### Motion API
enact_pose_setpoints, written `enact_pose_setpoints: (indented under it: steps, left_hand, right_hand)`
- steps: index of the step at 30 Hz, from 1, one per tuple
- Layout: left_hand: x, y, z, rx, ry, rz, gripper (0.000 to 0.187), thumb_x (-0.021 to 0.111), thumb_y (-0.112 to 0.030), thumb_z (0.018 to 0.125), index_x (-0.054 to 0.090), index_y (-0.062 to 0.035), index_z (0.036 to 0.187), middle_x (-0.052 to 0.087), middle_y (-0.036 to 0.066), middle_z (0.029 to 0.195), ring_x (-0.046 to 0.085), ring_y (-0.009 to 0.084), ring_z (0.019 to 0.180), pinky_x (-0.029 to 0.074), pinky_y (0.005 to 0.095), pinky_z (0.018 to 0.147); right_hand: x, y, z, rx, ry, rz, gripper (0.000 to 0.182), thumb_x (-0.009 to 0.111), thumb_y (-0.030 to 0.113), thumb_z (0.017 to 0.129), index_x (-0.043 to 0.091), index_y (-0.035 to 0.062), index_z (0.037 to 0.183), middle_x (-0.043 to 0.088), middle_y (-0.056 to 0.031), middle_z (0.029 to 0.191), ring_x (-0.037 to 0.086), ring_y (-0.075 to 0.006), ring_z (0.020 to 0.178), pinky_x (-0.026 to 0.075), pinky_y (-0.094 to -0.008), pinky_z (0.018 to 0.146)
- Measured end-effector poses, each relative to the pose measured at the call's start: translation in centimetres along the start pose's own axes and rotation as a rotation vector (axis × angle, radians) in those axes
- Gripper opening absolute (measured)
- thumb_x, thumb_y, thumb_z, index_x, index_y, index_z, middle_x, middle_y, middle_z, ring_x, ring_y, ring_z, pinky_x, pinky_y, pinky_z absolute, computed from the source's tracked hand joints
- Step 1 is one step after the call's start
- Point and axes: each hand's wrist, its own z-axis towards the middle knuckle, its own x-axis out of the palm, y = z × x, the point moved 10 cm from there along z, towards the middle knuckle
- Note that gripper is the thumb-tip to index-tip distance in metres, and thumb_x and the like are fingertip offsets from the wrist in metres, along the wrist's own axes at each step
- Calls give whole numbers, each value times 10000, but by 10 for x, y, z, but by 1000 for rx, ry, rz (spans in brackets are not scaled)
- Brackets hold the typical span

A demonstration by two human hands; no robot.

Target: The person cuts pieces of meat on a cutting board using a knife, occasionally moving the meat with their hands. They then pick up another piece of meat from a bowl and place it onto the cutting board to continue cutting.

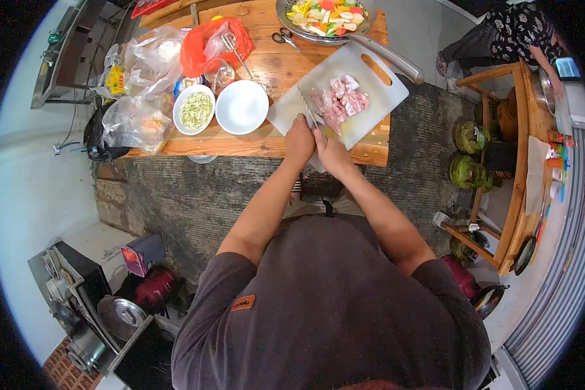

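A white cutting board [387, 97] lies tilted across the table's front right corner, with a pile of cut raw pale-pink meat [341, 103] on it. At the board's near left edge my right hand [333, 156] is closed around a knife [309, 112], whose blade points away from me, left of the meat. My left hand [299, 142] is closed right beside the knife, close to my right hand. What its fingers grip, if anything, is hidden.
On the wooden table [266, 58] are a white bowl [242, 107], a bowl of pale green shreds [194, 110], plastic bags [151, 65], scissors [285, 39] and a pan of cut vegetables [325, 18], its handle reaching over the board. Another person [510, 39] stands at right by a wooden rack [517, 162].
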Motion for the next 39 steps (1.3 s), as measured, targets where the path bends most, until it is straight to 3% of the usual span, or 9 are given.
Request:
enact_pose_setpoints:
  steps: [5,10,13,15,17,20,34,38,39]
  left_hand:
    - [1,2,6,7,10,37,290,656,-203,893,518,-9,1059,674,241,1003,672,443,922,535,510,803]
    - [-7,0,8,-7,36,104,333,649,-257,904,541,-14,1103,694,251,1019,677,442,948,529,514,814]
    - [-12,-6,11,35,43,166,348,647,-260,905,547,-16,1132,698,237,1031,686,430,939,537,509,807]
    - [-6,-9,12,91,30,177,350,646,-261,907,547,-19,1140,697,233,1032,688,425,934,540,508,801]
    - [5,-6,15,152,24,271,317,639,-175,884,536,-5,1131,682,206,1039,706,378,922,564,461,792]
    - [10,-4,18,96,39,292,307,611,-160,896,537,-2,1148,683,202,1051,712,375,906,572,448,785]
    - [13,5,17,152,64,303,245,610,-181,901,550,-21,1077,703,206,987,712,383,889,571,471,774]
    - [-1,-3,-8,158,32,298,289,649,-232,880,557,-25,1060,701,234,998,710,389,894,562,486,783]
    - [-7,-1,-11,166,29,301,289,649,-232,880,557,-25,1060,701,234,998,710,389,894,562,486,783]
  right_hand:
    - [-3,-11,-28,159,29,-100,768,339,614,1031,603,-93,1167,655,-386,1043,627,-543,1039,470,-576,953]
    - [-2,-7,-15,141,48,-93,757,339,615,1031,606,-78,1183,645,-389,1083,618,-531,1080,475,-571,960]
    - [-8,-6,-31,66,-37,-86,750,314,591,1053,614,-96,1083,644,-397,1002,624,-541,1009,476,-558,935]
    - [-8,-20,-41,161,9,-116,766,311,601,1049,611,-103,1086,644,-395,1012,623,-538,1019,474,-550,946]
    - [-9,-17,-40,168,16,-81,777,314,616,1043,610,-100,1107,646,-391,1006,625,-533,1022,479,-548,937]
    - [-6,-17,-31,114,15,-7,765,318,620,1040,619,-80,1111,647,-387,1011,626,-527,1031,478,-550,935]
    - [-4,-19,-44,202,-1,-99,785,332,605,1043,626,-123,1035,650,-387,1030,627,-530,1031,485,-555,926]
    - [-5,-14,-35,121,-61,-78,766,335,593,1048,628,-114,1041,650,-385,1024,628,-529,1017,485,-548,930]
    - [-6,-17,-34,128,-30,-58,784,316,606,1044,623,-114,1100,646,-383,1071,622,-529,1049,476,-548,958]
